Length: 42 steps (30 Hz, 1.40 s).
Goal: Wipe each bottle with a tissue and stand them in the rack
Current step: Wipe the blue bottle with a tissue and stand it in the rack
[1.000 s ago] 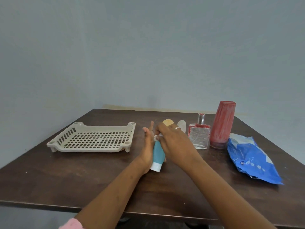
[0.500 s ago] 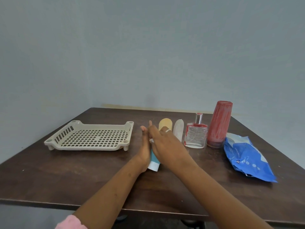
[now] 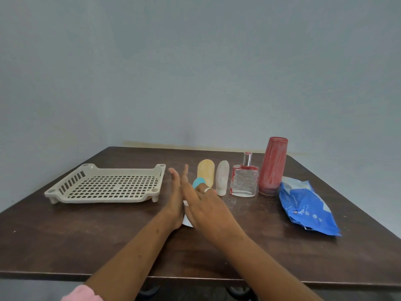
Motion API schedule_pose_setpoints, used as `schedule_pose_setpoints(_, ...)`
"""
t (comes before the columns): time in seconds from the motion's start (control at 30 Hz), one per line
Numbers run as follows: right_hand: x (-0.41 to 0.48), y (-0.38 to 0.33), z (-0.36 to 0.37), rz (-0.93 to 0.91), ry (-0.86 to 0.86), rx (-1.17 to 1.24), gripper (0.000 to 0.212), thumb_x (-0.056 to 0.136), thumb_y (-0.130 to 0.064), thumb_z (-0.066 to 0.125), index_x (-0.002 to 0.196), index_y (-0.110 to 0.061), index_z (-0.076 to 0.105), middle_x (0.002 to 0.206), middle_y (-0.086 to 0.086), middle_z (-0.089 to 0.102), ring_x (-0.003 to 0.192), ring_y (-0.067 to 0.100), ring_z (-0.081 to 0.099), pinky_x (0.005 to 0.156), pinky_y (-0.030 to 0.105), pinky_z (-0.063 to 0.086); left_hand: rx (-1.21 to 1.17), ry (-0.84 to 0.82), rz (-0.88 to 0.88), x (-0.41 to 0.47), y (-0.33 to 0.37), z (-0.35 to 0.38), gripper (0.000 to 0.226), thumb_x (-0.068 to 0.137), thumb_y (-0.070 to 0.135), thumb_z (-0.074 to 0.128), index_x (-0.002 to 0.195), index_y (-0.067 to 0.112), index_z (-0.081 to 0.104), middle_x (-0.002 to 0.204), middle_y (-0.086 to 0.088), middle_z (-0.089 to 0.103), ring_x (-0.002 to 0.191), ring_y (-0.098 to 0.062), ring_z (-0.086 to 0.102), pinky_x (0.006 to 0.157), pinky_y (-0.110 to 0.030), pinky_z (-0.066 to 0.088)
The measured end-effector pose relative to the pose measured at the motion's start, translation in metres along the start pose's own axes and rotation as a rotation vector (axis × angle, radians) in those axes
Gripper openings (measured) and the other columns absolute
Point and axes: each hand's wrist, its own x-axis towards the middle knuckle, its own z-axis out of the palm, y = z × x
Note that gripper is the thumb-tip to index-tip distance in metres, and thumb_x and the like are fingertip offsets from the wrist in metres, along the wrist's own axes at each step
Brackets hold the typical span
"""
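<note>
- Pressing flat against each other, the left hand (image 3: 174, 203) and the right hand (image 3: 206, 210) sandwich a teal tube (image 3: 198, 183) just above the dark wooden table (image 3: 65, 240), near its middle.
- Left hand: upright on its edge, fingers straight and pointing away from the person, the tips slightly parted.
- Right hand: laid over the tube from the right, fingers straight and held close together, a ring (image 3: 207, 190) on one of them; its thumb is hidden.
- Only the tube's two ends show: the teal end above the right fingers and the white cap (image 3: 187, 222) below the palms.
- A small white scrap shows between the palms; I cannot tell whether it is tissue or part of the cap.
- A beige plastic rack (image 3: 97, 199) with a perforated floor sits to the left of the hands, well apart from the tube.
- Behind and to the right of the hands stand four more containers in a row on the table: a yellow tube (image 3: 206, 171), a pale whitish tube (image 3: 222, 180), a clear glass perfume bottle (image 3: 244, 181) with red trim and a silver neck, and a tall red bottle (image 3: 273, 166).
- The yellow tube is just behind the teal end; the perfume bottle and the red bottle stand just beside each other.
- A blue tissue pack (image 3: 308, 210) lies at the right, just in front of the red bottle.
- A pink sleeve (image 3: 80, 293) shows at the bottom edge on the left arm.
</note>
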Motion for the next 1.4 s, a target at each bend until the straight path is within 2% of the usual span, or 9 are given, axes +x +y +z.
schedule_pose_setpoints(0.17,0.013,0.006,-0.007,0.081,0.076,0.051,0.038,0.089,-0.012,0.053,0.126,-0.004,0.046,0.086,0.013,0.06,0.079,0.028,0.053,0.062,0.038,0.051,0.042,-0.005,0.022,-0.009,0.007,0.011,0.083,0.079,0.077,0.008,0.146,0.038,0.035,0.144,-0.009,0.049,0.126,-0.024,0.053,0.1,-0.039,0.046)
schedule_pose_setpoints(0.27,0.025,0.013,-0.016,0.177,0.097,0.177,0.028,0.095,-0.013,0.044,0.121,-0.008,0.049,0.097,0.016,0.055,0.086,0.033,0.052,0.072,0.04,0.045,0.082,-0.046,0.002,-0.006,0.003,0.01,0.089,0.078,0.076,0.01,0.138,0.022,0.048,0.105,-0.004,0.073,0.089,-0.015,0.07,0.074,-0.028,0.056)
schedule_pose_setpoints(0.43,0.036,0.04,-0.01,0.415,0.153,0.486,0.009,0.089,-0.015,0.056,0.091,-0.017,0.065,0.081,-0.003,0.063,0.074,0.008,0.053,0.063,0.018,0.039,0.102,-0.126,0.03,-0.004,0.0,0.006,0.098,0.054,0.091,0.042,0.143,0.053,0.028,0.101,0.004,0.072,0.062,-0.017,0.059,0.047,-0.028,0.049)
schedule_pose_setpoints(0.53,0.033,0.05,-0.007,0.467,0.119,0.623,0.011,0.089,-0.014,0.058,0.092,-0.015,0.069,0.078,-0.009,0.062,0.068,-0.001,0.053,0.061,0.006,0.037,0.13,-0.173,0.063,0.0,-0.002,0.001,0.125,0.027,0.096,0.061,0.14,0.057,0.026,0.124,0.002,0.063,0.063,-0.011,0.065,0.047,-0.029,0.051)
schedule_pose_setpoints(0.67,0.027,0.051,-0.002,0.542,0.115,0.712,0.014,0.091,-0.013,0.056,0.094,-0.016,0.069,0.079,-0.011,0.061,0.069,-0.001,0.053,0.06,0.005,0.039,0.125,-0.181,0.072,0.003,-0.004,-0.002,0.132,0.027,0.094,0.064,0.145,0.055,0.02,0.142,-0.004,0.049,0.072,-0.012,0.068,0.05,-0.032,0.053)
schedule_pose_setpoints(0.87,0.019,0.049,0.006,0.633,0.148,0.876,0.011,0.092,-0.016,0.056,0.092,-0.02,0.066,0.077,-0.012,0.061,0.07,0.006,0.056,0.066,0.026,0.051,0.072,-0.167,0.152,0.001,-0.004,-0.002,0.127,0.033,0.09,0.067,0.146,0.049,0.024,0.13,-0.017,0.052,0.063,-0.013,0.068,0.047,-0.034,0.054)
schedule_pose_setpoints(1.03,0.006,0.049,0.009,0.746,0.17,1.169,0.013,0.094,-0.017,0.055,0.099,-0.016,0.067,0.092,0.002,0.069,0.079,0.008,0.062,0.059,0.014,0.046,0.144,-0.171,0.219,-0.004,0.0,0.002,0.12,0.037,0.091,0.065,0.139,0.036,0.035,0.108,-0.012,0.06,0.062,-0.015,0.066,0.045,-0.033,0.055)
schedule_pose_setpoints(1.2,-0.008,0.042,0.017,0.855,0.208,1.524,0.016,0.093,-0.014,0.056,0.104,-0.009,0.065,0.104,0.01,0.07,0.099,0.02,0.065,0.091,0.035,0.051,0.292,-0.064,0.403,-0.001,-0.002,-0.001,0.099,0.053,0.094,0.053,0.121,0.023,0.055,0.118,-0.017,0.059,0.076,-0.01,0.058,0.061,-0.018,0.046)
schedule_pose_setpoints(1.4,-0.01,0.025,0.019,0.894,0.224,1.641,0.006,0.091,-0.009,0.057,0.097,-0.009,0.061,0.095,0.007,0.071,0.084,0.012,0.066,0.073,0.026,0.053,0.292,-0.043,0.472,-0.004,-0.001,0.0,0.094,0.06,0.091,0.053,0.11,0.012,0.062,0.111,-0.007,0.063,0.081,-0.008,0.059,0.07,-0.021,0.046)
